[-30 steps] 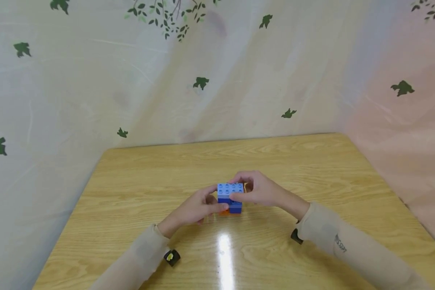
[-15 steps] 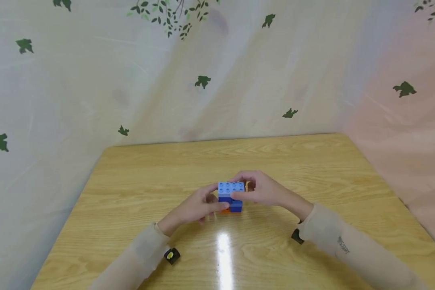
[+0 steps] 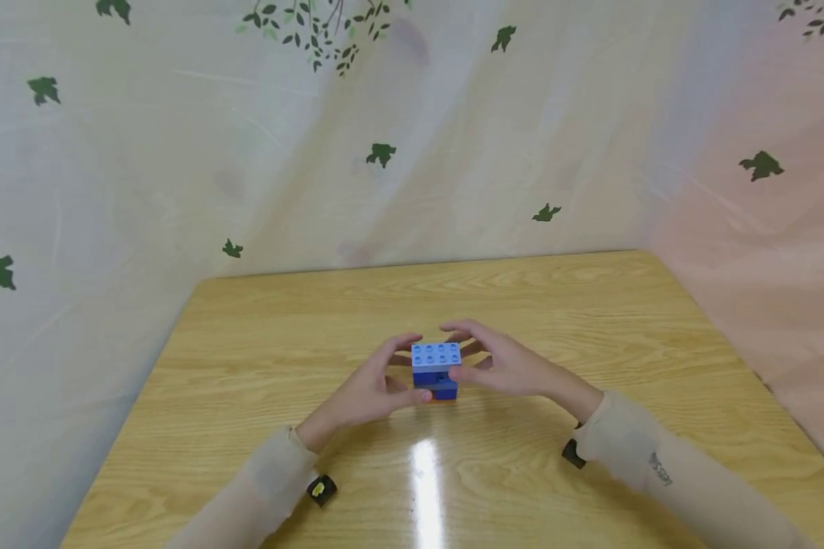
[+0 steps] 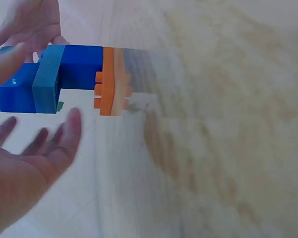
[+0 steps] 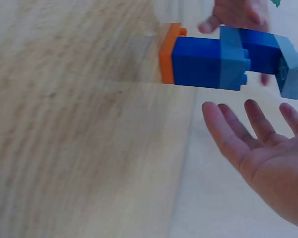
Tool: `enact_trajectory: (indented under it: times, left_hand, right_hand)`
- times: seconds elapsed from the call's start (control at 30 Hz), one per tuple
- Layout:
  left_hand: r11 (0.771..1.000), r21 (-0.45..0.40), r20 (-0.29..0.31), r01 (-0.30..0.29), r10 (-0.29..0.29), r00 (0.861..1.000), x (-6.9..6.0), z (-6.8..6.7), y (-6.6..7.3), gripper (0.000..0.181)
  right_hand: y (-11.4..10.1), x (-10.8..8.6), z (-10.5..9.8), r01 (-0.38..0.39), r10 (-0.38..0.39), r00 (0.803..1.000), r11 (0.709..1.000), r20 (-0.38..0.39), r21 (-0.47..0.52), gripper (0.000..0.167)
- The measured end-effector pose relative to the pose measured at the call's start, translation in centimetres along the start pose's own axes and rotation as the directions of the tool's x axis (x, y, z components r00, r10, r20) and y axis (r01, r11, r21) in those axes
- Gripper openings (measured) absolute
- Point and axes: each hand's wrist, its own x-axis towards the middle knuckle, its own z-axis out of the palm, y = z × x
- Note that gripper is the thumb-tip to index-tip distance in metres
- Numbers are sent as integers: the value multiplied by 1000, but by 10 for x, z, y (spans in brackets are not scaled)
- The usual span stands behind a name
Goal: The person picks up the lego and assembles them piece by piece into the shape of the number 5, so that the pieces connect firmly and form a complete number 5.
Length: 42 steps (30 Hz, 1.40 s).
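A tower of toy building bricks stands upright on the table, between both hands. At its foot is an orange plate (image 4: 108,82) with studs showing on one side. Above that come a dark blue brick (image 5: 196,62), a light blue brick (image 5: 231,62), a second dark blue brick (image 5: 260,47) set off to one side, and a light blue top brick (image 3: 436,355). My left hand (image 3: 365,387) surrounds the tower's left side, fingers spread and apart from it. On the right, my right hand (image 3: 515,367) is spread likewise; its thumb tip overlaps the top brick's corner, contact unclear.
The wooden table (image 3: 302,320) reaches back to a pale cloth backdrop (image 3: 302,191) printed with leaves and birds. A bright light reflection lies on the tabletop in front of the tower. Black wrist devices (image 3: 323,489) sit below both sleeves.
Both hands have loosened from the tower: their fingers have spread and drawn away from its sides, the right hand moving slightly right. The tower stays in place.
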Motion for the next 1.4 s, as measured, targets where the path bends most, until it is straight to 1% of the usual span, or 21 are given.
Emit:
enact_trajectory:
  times: [0.07, 0.13, 0.17, 0.23, 0.33, 0.5, 0.67, 0.83, 1.13, 1.4]
  left_hand:
    - [996, -49, -39, -80, 78, 996, -1, 2, 0, 83]
    - [985, -69, -78, -161, 155, 985, -1, 2, 1, 80]
    - [979, -77, -94, -190, 183, 979, -1, 3, 1, 77]
    - [967, -94, -122, -235, 223, 967, -1, 3, 2, 72]
    - [957, -119, -149, -266, 247, 957, -2, 4, 3, 65]
    - [951, -138, -174, -277, 252, 952, -2, 7, 2, 57]
    - [955, -135, -185, -265, 238, 953, -3, 9, 1, 51]
    - [956, -136, -181, -260, 234, 955, -2, 8, -1, 47]
    - [959, -142, -163, -245, 222, 961, -1, 6, 0, 48]
    - [956, -178, -153, -234, 208, 966, 0, 5, -2, 47]
  right_hand:
    - [5, -2, 1, -1, 0, 1000, 999, 8, 38, 66]
    - [10, -3, 3, 10, -12, 1000, 998, 24, 70, 66]
    - [11, -3, 4, 17, -20, 999, 996, 33, 83, 65]
    - [12, -4, 6, 21, -26, 999, 995, 46, 97, 63]
    - [14, -5, 7, 33, -40, 997, 994, 60, 108, 56]
    - [14, -6, 9, 33, -40, 997, 994, 62, 104, 48]
    - [15, -8, 10, 8, -17, 997, 993, 73, 120, 45]
    - [16, -9, 10, 0, -9, 997, 992, 76, 124, 46]
    - [19, -9, 10, 0, -9, 997, 993, 72, 119, 48]
    - [22, -9, 11, 5, -15, 998, 987, 66, 158, 47]
